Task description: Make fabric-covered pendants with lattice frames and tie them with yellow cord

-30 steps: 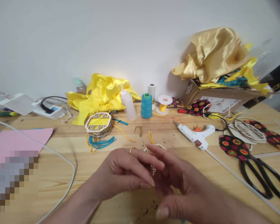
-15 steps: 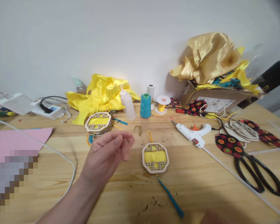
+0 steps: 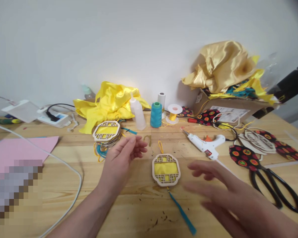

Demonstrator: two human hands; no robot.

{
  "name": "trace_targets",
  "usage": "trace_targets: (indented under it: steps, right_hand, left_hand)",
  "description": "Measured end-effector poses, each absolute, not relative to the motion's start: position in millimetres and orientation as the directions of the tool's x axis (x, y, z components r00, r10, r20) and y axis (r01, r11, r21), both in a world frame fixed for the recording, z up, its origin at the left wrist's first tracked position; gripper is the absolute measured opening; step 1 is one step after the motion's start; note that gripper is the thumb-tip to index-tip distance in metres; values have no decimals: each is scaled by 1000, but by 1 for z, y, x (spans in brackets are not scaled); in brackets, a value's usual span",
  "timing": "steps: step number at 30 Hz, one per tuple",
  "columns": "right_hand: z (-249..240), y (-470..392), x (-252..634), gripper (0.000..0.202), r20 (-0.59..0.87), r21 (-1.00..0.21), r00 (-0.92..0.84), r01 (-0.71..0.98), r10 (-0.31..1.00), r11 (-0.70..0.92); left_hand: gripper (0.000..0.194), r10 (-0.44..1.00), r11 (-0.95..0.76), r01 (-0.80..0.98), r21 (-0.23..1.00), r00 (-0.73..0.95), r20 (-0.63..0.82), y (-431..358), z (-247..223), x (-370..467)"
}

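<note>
A wooden lattice ornament (image 3: 166, 169) with yellow fabric inside lies flat on the table, its yellow loop at the top and a teal tassel (image 3: 183, 213) below. To its left, my left hand (image 3: 125, 157) hovers with curled fingers a little apart, holding nothing. My right hand (image 3: 221, 191) is on the ornament's right side, slightly blurred, fingers spread and nothing in them. Neither hand touches the ornament. Behind my left hand sits a stack of similar ornaments (image 3: 106, 131) with teal and yellow threads.
Behind stand a glue bottle (image 3: 138, 114), a teal thread cone (image 3: 156, 115) and a yellow thread spool (image 3: 173, 114). To the right are a white glue gun (image 3: 206, 145), black-handled scissors (image 3: 285, 190) and a fabric-filled box (image 3: 228, 109). A white cable (image 3: 72, 168) crosses the left.
My right hand has come into view from the lower right. My left hand has shifted slightly right, its fingers loosening apart. The ornament stays on the table.
</note>
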State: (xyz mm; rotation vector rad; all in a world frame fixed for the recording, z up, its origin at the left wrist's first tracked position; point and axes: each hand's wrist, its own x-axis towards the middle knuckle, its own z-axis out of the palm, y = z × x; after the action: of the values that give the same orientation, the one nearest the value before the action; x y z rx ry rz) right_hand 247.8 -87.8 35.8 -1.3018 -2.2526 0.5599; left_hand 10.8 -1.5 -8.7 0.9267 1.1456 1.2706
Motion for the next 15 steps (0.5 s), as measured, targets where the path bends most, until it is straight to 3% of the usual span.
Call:
trace_targets:
  steps: [3,7,11,15]
  right_hand:
    - [33,-56,230,19,170,-573,-330,734,929,365]
    - [14,-28,223,7,215,-546,-384,715,898,436]
    - [-4,-24,232,48,247,-521,-460,679,853,517]
    - [-6,-27,240,74,136,-531,-509,686,850,496]
  left_hand:
    - [25,990,139,-26,990,25,-139,-4,-9,12]
    - [22,990,-89,453,887,135,30,-5,-10,10]
    - [41,888,-412,609,678,434,151,-5,-13,8]
    - [81,810,-511,631,584,581,81,-8,-16,7]
